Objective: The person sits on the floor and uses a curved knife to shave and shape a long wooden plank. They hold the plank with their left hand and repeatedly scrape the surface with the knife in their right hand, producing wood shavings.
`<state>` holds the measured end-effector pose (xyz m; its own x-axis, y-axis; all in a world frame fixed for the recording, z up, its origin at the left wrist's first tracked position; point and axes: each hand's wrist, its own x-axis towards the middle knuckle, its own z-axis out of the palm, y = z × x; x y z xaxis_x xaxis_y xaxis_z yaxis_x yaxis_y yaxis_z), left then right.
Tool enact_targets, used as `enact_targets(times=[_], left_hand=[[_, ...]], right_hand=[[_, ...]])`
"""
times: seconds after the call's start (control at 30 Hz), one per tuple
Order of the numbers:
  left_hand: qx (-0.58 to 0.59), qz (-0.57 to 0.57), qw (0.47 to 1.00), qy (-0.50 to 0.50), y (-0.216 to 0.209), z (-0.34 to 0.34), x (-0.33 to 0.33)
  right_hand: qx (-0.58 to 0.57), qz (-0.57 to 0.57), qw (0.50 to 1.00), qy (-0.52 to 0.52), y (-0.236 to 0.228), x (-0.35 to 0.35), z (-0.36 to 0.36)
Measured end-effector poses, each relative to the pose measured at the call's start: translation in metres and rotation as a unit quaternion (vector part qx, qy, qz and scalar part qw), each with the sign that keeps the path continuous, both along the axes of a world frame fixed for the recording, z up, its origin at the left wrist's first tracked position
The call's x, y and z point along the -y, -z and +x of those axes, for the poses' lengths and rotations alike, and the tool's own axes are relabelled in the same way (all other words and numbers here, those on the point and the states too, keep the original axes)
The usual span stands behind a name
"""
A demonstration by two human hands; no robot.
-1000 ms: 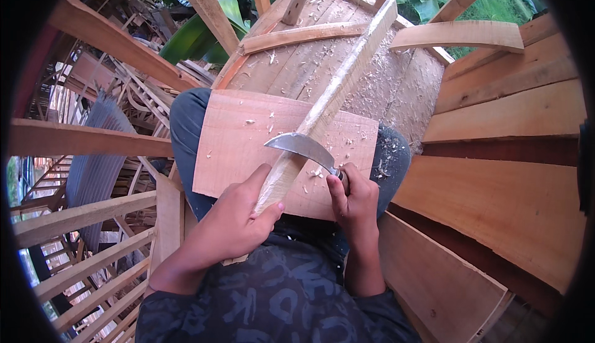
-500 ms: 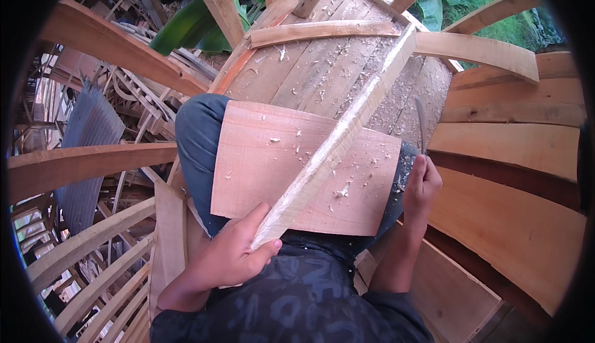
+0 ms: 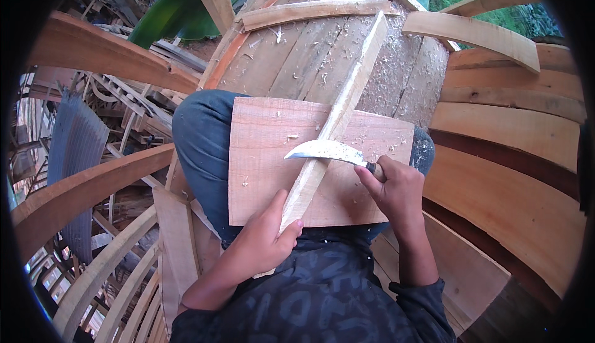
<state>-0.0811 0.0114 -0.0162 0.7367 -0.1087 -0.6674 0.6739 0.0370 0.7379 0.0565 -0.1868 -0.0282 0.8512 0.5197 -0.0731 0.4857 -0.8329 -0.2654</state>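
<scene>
A long wooden stick [image 3: 348, 98] with a pale shaved face slants up and away over my lap. My left hand [image 3: 269, 239] is closed around its near end. In my right hand [image 3: 396, 188] is a knife [image 3: 325, 150] with a curved blade and a dark handle, the fingers wrapped round the handle. The blade lies across the stick around its lower middle, its tip pointing left. Under both, a flat reddish board [image 3: 266, 157] rests on my thighs, with a few shavings on it.
Plank flooring [image 3: 310, 52] strewn with shavings lies beyond my knees. A loose curved wood piece [image 3: 474, 38] sits at the far right. Curved ribs [image 3: 93, 185] stand on the left, and planking [image 3: 502, 206] lines the right. Corrugated sheet [image 3: 77, 151] and scrap wood lie outside.
My right hand has brought the knife from beside my right knee to the left, onto the stick. The far end of the stick has shifted left, and the board sits slightly further right.
</scene>
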Motion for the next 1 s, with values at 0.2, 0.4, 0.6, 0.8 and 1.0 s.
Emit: enact_targets(times=[0.2,0.4,0.6,0.8,1.0], left_hand=[[0.051,0.027,0.998,0.026,0.015,-0.009,-0.001],[0.072,0.073,0.993,0.065,0.007,-0.001,-0.003],[0.068,0.106,0.99,0.067,0.001,0.002,0.0],[0.022,0.1,0.991,0.085,0.003,0.001,0.001],[0.035,0.066,0.996,0.057,0.011,-0.002,0.004]], right_hand=[[-0.018,-0.008,1.0,-0.008,-0.012,-0.012,-0.006],[-0.066,-0.017,0.996,-0.051,-0.023,-0.008,-0.001],[-0.056,-0.051,0.993,0.09,-0.012,0.009,0.035],[-0.07,-0.058,0.993,0.07,-0.011,0.008,0.019],[-0.044,-0.028,0.998,0.022,-0.015,0.013,0.021]])
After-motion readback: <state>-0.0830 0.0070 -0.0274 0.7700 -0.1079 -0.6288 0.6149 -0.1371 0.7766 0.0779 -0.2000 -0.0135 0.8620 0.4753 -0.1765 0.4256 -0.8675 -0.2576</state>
